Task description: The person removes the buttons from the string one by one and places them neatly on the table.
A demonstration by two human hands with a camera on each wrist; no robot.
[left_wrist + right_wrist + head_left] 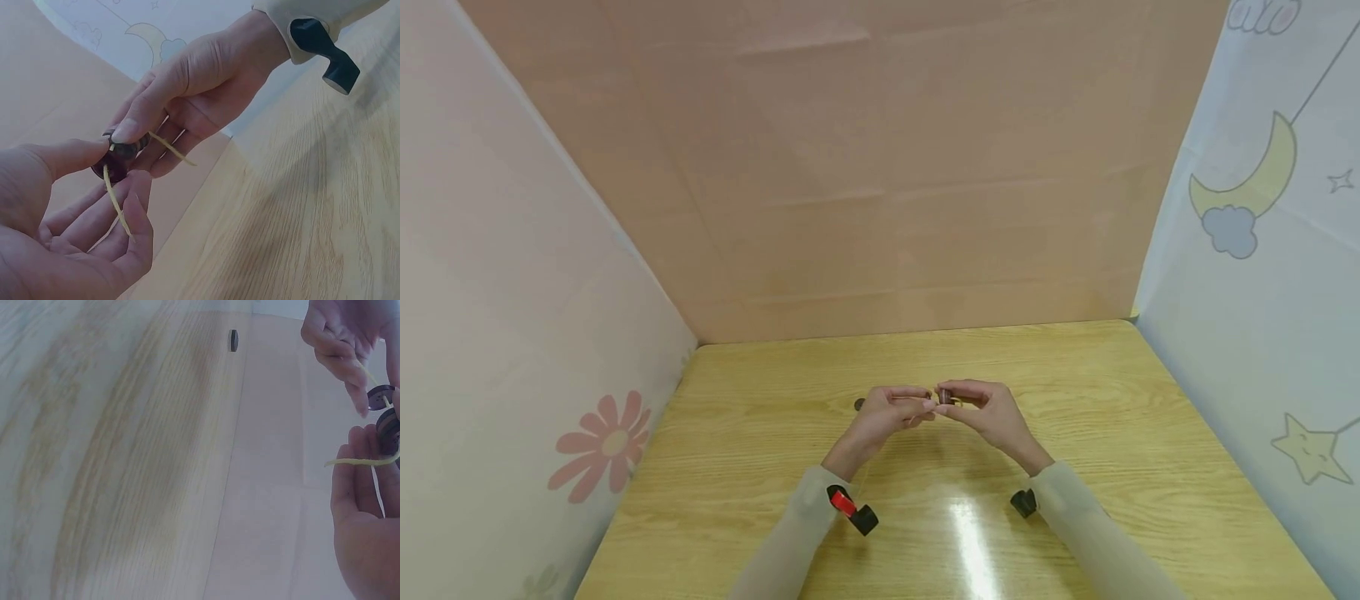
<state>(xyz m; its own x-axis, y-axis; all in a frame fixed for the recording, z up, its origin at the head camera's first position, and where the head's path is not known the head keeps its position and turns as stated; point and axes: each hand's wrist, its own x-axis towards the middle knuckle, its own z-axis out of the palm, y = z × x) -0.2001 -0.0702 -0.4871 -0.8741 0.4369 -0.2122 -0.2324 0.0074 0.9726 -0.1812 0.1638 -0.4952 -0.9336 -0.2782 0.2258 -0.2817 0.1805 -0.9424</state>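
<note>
Basically: both hands (887, 412) busy w/ dark disc stack (945, 397) & yellow cord (167, 149) over mid-table

Around them: wood-grain table (737, 442) w/ a bright glare patch nr the front edge; loose dark disc (859, 404) lies on it, just beside the L hand's far side. Peach backdrop (880, 167) behind; white side panels L & R, the L one w/ a pink flower (613, 442), the R one w/ a yellow moon (1262, 179) & star (1311, 450). Black wrist cams (864, 520) stick out at the cream cuffs (1060, 492), clear of the work. In the way: R thumb covers part of the stack in L wrist view; frame edge crops it in R wrist view.

Pose: forearms angle in from the front, hands meeting fingertip to fingertip. R hand (996, 412) pinches the stack, thumb vs. fingers, gap narrow. L hand pinches a single dark disc (380, 397) right next to the stack; can't tell if they touch. Cord hangs over L fingers; other end pokes out by R palm.
</note>
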